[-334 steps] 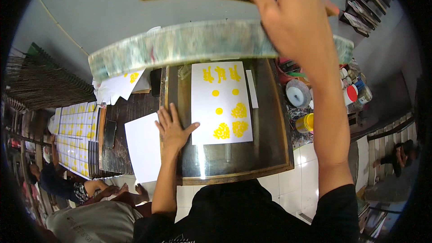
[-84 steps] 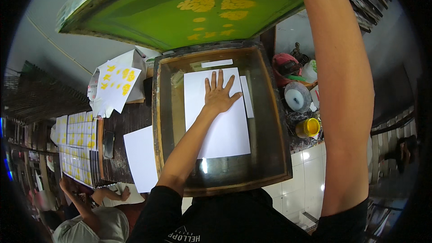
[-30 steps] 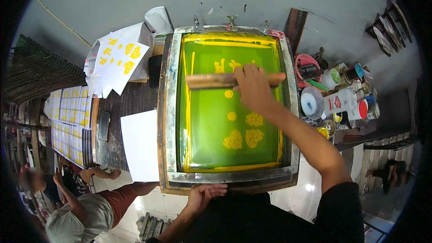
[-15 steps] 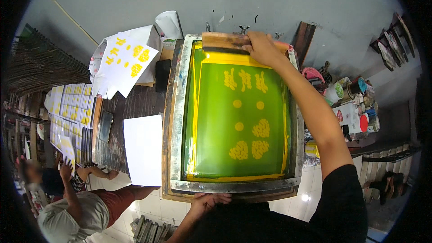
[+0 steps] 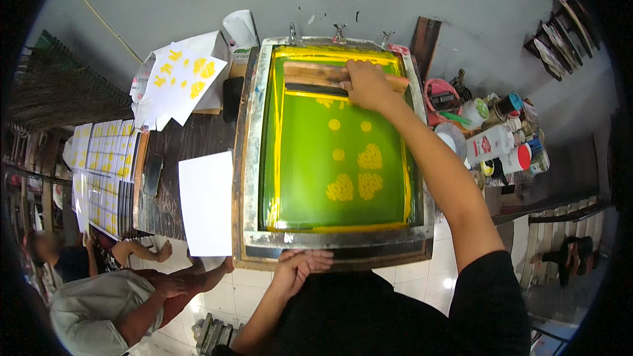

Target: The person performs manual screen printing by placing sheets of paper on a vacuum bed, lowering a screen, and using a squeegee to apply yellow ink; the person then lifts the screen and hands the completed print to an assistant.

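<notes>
My right hand is closed around a wooden squeegee with a dark blade, which rests across the upper part of a printing screen. The green mesh carries yellow characters, dots and rounded clusters; the squeegee covers most of the characters. Yellow ink lines the mesh edges inside a metal frame. At the near side, my left hand lies against the edge of the wooden baseboard, its fingers stretched along it and slightly bent.
Left of the screen lie a blank white sheet, a yellow-printed sheet and a phone. A rack of printed sheets stands farther left, near a seated person. Ink tubs and bottles crowd the right.
My right hand has drawn the squeegee from the far end of the screen toward me, over the characters. The near frame bar now sits farther from my left hand.
</notes>
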`<action>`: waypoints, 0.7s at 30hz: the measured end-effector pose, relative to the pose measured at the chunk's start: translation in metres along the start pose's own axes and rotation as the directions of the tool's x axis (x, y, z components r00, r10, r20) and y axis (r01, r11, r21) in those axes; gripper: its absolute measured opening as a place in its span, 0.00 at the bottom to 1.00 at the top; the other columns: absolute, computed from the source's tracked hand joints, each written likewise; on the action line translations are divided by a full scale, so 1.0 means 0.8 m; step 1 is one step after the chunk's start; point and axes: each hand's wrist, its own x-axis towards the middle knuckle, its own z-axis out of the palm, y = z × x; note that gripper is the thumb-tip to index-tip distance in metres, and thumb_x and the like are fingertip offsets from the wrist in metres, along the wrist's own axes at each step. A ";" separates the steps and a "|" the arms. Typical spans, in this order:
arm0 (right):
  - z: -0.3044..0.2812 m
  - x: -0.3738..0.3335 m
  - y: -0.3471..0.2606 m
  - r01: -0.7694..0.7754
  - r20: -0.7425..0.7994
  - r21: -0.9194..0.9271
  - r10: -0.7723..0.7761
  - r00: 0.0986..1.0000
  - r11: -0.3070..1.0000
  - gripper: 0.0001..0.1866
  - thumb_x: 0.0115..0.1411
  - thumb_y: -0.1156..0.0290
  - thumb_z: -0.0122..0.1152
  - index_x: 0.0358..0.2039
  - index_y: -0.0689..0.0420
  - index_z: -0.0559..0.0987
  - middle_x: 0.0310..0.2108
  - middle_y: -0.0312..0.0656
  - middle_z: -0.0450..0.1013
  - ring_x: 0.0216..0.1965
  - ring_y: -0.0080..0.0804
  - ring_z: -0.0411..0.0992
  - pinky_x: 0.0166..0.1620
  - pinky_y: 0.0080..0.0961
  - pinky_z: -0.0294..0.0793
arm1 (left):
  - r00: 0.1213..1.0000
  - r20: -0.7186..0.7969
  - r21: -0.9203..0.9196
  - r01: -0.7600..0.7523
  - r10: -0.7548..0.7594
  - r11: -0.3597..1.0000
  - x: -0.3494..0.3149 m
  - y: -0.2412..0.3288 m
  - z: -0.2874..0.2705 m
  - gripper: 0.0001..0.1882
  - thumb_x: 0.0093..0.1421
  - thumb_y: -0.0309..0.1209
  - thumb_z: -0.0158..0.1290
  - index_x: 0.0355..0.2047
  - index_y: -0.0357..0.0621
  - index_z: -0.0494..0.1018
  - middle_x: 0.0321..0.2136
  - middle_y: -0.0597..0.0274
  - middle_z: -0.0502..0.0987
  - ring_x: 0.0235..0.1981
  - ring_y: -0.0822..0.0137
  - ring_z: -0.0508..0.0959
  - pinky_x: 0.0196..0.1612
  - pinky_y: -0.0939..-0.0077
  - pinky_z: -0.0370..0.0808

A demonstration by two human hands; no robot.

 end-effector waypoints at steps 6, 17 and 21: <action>-0.002 -0.180 -0.073 0.071 -0.068 0.046 -0.068 0.995 0.996 0.15 0.59 0.67 0.63 0.44 0.59 0.73 0.42 0.53 0.73 0.46 0.54 0.71 0.49 0.48 0.66 | 0.999 0.043 -0.016 -0.020 0.021 1.000 0.007 -0.003 -0.007 0.13 0.68 0.23 0.42 0.42 0.24 0.75 0.45 0.29 0.79 0.44 0.45 0.84 0.50 0.55 0.82; -0.084 -0.336 -0.160 0.177 -0.420 0.073 -0.131 0.898 0.981 0.11 0.60 0.68 0.60 0.38 0.59 0.73 0.34 0.46 0.68 0.37 0.46 0.67 0.43 0.43 0.63 | 0.923 0.353 -0.104 -0.125 0.154 0.987 -0.010 0.019 0.010 0.21 0.69 0.29 0.45 0.57 0.25 0.71 0.41 0.36 0.82 0.41 0.48 0.83 0.52 0.56 0.77; -0.190 -0.285 -0.153 0.242 -0.651 0.000 -0.183 0.737 0.970 0.15 0.58 0.71 0.63 0.44 0.59 0.73 0.37 0.47 0.70 0.40 0.51 0.68 0.46 0.46 0.63 | 0.705 0.637 -0.139 -0.293 0.312 0.946 0.012 0.087 0.088 0.23 0.69 0.31 0.45 0.59 0.27 0.70 0.40 0.36 0.81 0.42 0.50 0.82 0.53 0.58 0.74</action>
